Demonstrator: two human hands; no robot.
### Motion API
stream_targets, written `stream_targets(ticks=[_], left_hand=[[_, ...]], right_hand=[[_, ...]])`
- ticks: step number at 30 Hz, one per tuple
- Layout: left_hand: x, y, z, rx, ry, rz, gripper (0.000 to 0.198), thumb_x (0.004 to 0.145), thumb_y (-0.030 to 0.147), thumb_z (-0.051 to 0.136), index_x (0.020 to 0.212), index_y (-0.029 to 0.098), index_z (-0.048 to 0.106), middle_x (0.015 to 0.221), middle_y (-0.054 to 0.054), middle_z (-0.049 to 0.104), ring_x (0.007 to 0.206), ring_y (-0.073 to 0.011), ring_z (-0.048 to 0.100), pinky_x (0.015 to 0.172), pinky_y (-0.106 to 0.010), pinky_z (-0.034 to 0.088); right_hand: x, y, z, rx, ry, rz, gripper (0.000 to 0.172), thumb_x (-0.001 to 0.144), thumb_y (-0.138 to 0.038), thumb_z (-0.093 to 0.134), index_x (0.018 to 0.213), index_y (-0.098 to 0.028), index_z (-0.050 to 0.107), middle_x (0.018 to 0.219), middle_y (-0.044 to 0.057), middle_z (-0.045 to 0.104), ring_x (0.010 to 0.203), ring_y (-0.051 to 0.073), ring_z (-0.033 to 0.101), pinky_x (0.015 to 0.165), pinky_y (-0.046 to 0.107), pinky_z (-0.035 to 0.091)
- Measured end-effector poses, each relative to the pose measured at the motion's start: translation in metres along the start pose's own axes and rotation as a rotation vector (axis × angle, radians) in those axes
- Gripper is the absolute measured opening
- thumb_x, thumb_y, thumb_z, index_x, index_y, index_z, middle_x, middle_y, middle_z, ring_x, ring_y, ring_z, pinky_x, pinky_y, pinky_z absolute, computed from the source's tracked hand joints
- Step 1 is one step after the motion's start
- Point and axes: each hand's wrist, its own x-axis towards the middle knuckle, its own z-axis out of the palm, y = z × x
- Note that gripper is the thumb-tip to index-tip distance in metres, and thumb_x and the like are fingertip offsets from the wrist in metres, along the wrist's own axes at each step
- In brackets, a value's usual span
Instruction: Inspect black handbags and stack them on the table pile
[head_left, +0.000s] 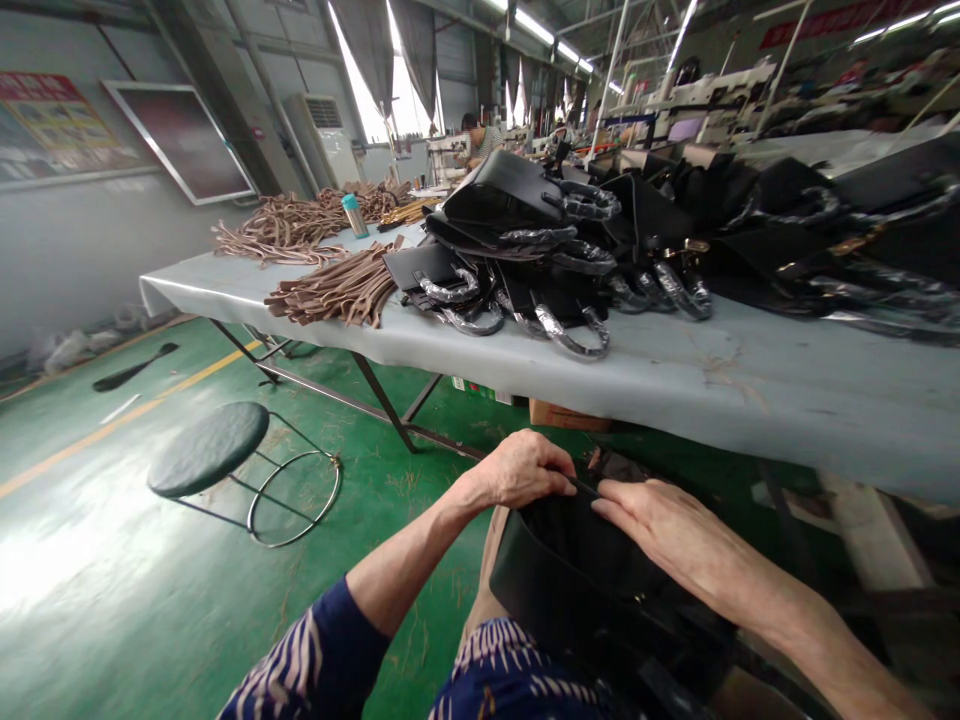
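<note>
A black handbag [540, 570] rests on my lap with its mouth facing up and its dark inside partly showing. My left hand [529, 468] pinches the bag's far top edge, fingers curled over the rim. Close beside it, my right hand [652, 515] grips the same edge, thumb and fingers pressed together on it. A small gap separates the two hands. The lower part of the bag blurs into shadow near my right forearm.
A grey-covered table [787, 390] stands ahead, bearing piled black handbags [517, 200] with wrapped handles, brown strap bundles [337, 290] and a teal-lidded bottle [355, 216]. A round stool [210, 450] is at left. A cardboard box [566, 414] sits under the table. Another person [480, 140] sits far back.
</note>
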Motion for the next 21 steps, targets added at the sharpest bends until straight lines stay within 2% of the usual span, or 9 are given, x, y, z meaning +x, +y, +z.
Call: stream_targets(ticks=[4, 8, 12, 16, 18, 21], left_hand=[[-0.002, 0.004, 0.002, 0.015, 0.007, -0.029, 0.016, 0.076, 0.026, 0.055, 0.08, 0.016, 0.067, 0.057, 0.005, 0.049, 0.06, -0.0088, 0.046, 0.051, -0.015, 0.031], [-0.004, 0.011, 0.003, 0.087, 0.033, 0.014, 0.015, 0.076, 0.023, 0.056, 0.081, 0.018, 0.069, 0.058, 0.004, 0.053, 0.061, -0.0098, 0.048, 0.054, -0.015, 0.034], [-0.006, 0.013, -0.001, 0.087, 0.078, 0.117, 0.018, 0.076, 0.016, 0.052, 0.085, 0.017, 0.068, 0.066, 0.003, 0.059, 0.067, -0.0104, 0.052, 0.061, -0.015, 0.037], [-0.006, 0.013, -0.014, -0.017, 0.111, 0.167, 0.018, 0.08, 0.019, 0.05, 0.084, 0.014, 0.066, 0.073, 0.001, 0.061, 0.071, -0.0108, 0.053, 0.065, -0.016, 0.038], [-0.008, 0.015, -0.021, -0.111, 0.18, 0.165, 0.022, 0.083, 0.024, 0.046, 0.085, 0.013, 0.064, 0.076, 0.0, 0.061, 0.072, -0.0109, 0.053, 0.067, -0.017, 0.039], [-0.018, 0.023, -0.02, -0.271, 0.436, 0.062, 0.028, 0.086, 0.033, 0.042, 0.094, 0.013, 0.06, 0.082, -0.001, 0.061, 0.075, -0.0125, 0.054, 0.068, -0.02, 0.041]], right_hand=[[-0.002, -0.002, 0.002, -0.052, 0.038, 0.011, 0.025, 0.09, -0.028, 0.039, 0.078, -0.024, 0.061, 0.074, 0.002, 0.067, 0.077, 0.018, 0.063, 0.067, 0.027, 0.04], [0.005, -0.011, 0.004, -0.094, 0.064, 0.025, 0.018, 0.088, -0.029, 0.044, 0.089, -0.022, 0.06, 0.087, 0.005, 0.068, 0.085, 0.021, 0.062, 0.069, 0.028, 0.04], [0.018, -0.018, 0.0, -0.116, 0.001, 0.035, 0.026, 0.089, -0.033, 0.043, 0.1, -0.016, 0.059, 0.09, 0.01, 0.067, 0.09, 0.024, 0.061, 0.073, 0.031, 0.041], [0.026, -0.021, -0.009, -0.051, 0.013, 0.002, 0.028, 0.092, -0.029, 0.035, 0.099, -0.018, 0.059, 0.091, 0.009, 0.066, 0.092, 0.022, 0.06, 0.075, 0.029, 0.04], [0.028, -0.02, -0.014, -0.072, 0.03, 0.038, 0.027, 0.092, -0.026, 0.034, 0.098, -0.018, 0.059, 0.092, 0.009, 0.065, 0.094, 0.023, 0.059, 0.075, 0.03, 0.04], [0.03, -0.015, -0.024, -0.104, 0.068, 0.093, 0.024, 0.091, -0.025, 0.034, 0.097, -0.019, 0.057, 0.093, 0.009, 0.065, 0.098, 0.023, 0.058, 0.077, 0.03, 0.039]])
